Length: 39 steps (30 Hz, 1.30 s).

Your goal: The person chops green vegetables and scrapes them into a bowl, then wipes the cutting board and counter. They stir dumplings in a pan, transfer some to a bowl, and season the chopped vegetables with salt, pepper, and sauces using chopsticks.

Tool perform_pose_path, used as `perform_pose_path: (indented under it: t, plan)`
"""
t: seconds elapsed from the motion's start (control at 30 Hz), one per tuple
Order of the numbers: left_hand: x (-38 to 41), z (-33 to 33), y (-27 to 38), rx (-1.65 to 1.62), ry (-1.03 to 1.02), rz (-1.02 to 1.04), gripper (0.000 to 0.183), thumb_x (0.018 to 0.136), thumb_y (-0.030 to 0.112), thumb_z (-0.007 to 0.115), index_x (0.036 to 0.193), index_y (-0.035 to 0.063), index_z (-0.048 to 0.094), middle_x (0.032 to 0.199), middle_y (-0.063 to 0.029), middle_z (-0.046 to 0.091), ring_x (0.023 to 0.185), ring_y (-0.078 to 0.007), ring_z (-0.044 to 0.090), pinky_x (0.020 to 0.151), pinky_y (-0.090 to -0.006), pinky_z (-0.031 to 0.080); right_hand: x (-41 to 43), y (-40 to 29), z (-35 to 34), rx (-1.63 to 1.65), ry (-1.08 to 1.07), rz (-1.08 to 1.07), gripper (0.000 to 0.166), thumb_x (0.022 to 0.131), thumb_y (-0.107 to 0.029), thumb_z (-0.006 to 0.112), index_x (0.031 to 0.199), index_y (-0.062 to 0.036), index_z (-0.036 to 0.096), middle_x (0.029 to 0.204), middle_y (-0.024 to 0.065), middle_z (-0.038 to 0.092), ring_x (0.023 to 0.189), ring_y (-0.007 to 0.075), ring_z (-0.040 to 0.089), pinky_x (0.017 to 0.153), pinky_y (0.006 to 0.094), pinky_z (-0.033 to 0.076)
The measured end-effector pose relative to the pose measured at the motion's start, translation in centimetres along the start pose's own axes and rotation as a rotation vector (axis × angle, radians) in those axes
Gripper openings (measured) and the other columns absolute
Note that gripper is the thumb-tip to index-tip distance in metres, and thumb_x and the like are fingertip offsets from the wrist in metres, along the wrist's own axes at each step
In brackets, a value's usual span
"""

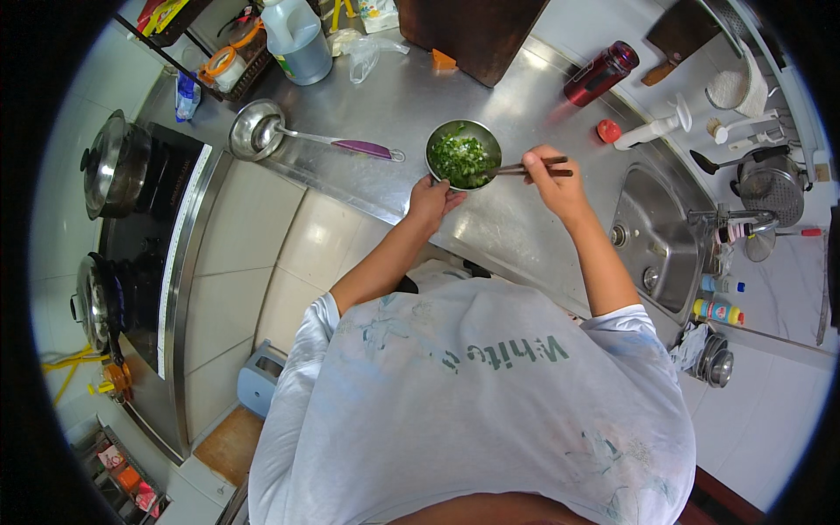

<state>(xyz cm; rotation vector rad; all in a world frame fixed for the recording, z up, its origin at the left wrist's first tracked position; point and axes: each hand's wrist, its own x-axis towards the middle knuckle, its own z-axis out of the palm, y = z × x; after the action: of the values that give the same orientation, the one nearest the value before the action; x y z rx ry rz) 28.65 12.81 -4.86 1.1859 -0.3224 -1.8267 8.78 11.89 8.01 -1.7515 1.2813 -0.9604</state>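
A metal bowl (493, 134) stands at the front of the steel counter, partly filled with chopped green herbs or scallions (459, 156). My left hand (434, 202) grips its near rim, thumb up at the edge. In my right hand (552, 178) is a pair of dark chopsticks (558, 167), held nearly level. Their tips reach into the greens at the bowl's right side. Left of the bowl lies a steel ladle with a purple handle (364, 148). The ladle's head rests in or over a round metal bowl (239, 134); I cannot tell which.
A sink (656, 230) is set into the counter on the right. Behind stand a red flask (598, 73), a dark board (466, 33) and a large plastic jug (298, 42). To the left, a lidded pot (115, 170) and a covered pan (95, 302) sit on the gas stove (141, 243).
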Motion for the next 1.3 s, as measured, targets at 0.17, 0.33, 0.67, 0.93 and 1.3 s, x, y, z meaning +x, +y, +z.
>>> perform_pose_path:
  t: [0.17, 0.33, 0.67, 0.93, 1.3]
  plan:
    - [0.1, 0.3, 0.0, 0.001, 0.004, -0.013, 0.020, 0.091, 0.004, 0.040, 0.109, -0.0037, 0.044, 0.098, -0.0174, 0.057, 0.083, -0.0254, 0.062, 0.074, -0.0313, 0.055, 0.9, 1.8, 0.8, -0.046, -0.024, -0.005, 0.028, 0.089, -0.026, 0.056, 0.079, -0.0008, 0.061, 0.065, 0.0034, 0.056, 0.059, 0.0105, 0.054, 0.054, 0.0246, 0.042]
    - [0.2, 0.0, 0.0, 0.028, 0.011, 0.011, 0.020, 0.090, 0.003, 0.040, 0.108, -0.0036, 0.044, 0.096, -0.0167, 0.058, 0.083, -0.0251, 0.062, 0.074, -0.0315, 0.055, 3.9, 0.6, 0.8, 0.011, 0.017, -0.121, 0.026, 0.088, -0.025, 0.057, 0.083, -0.0002, 0.061, 0.069, 0.0058, 0.059, 0.061, 0.0112, 0.053, 0.057, 0.0248, 0.043]
    - [0.6, 0.2, -0.3, -0.075, -0.007, 0.005, 0.024, 0.087, 0.000, 0.040, 0.111, -0.0015, 0.041, 0.095, -0.0142, 0.057, 0.077, -0.0226, 0.062, 0.069, -0.0295, 0.057, 5.6, 1.2, -2.6, -0.191, -0.146, -0.039, 0.025, 0.087, -0.027, 0.059, 0.083, -0.0023, 0.062, 0.062, 0.0045, 0.058, 0.057, 0.0106, 0.056, 0.054, 0.0252, 0.043]
    - [0.4, 0.7, 0.1, -0.014, 0.012, -0.004, 0.023, 0.090, 0.003, 0.038, 0.112, -0.0041, 0.041, 0.097, -0.0169, 0.056, 0.085, -0.0257, 0.061, 0.074, -0.0308, 0.056, 1.6, -1.6, -1.3, 0.064, 0.021, 0.151, 0.028, 0.090, -0.025, 0.054, 0.080, 0.0009, 0.059, 0.067, 0.0023, 0.056, 0.058, 0.0088, 0.055, 0.054, 0.0224, 0.044]
    - [0.6, 0.5, 0.2, 0.018, 0.011, -0.002, 0.021, 0.091, 0.004, 0.039, 0.110, -0.0037, 0.042, 0.096, -0.0172, 0.057, 0.084, -0.0255, 0.062, 0.072, -0.0305, 0.056, 1.9, 1.3, -0.5, 0.182, 0.230, 0.123, 0.029, 0.090, -0.026, 0.055, 0.082, 0.0012, 0.060, 0.064, 0.0027, 0.057, 0.057, 0.0084, 0.056, 0.052, 0.0216, 0.045]
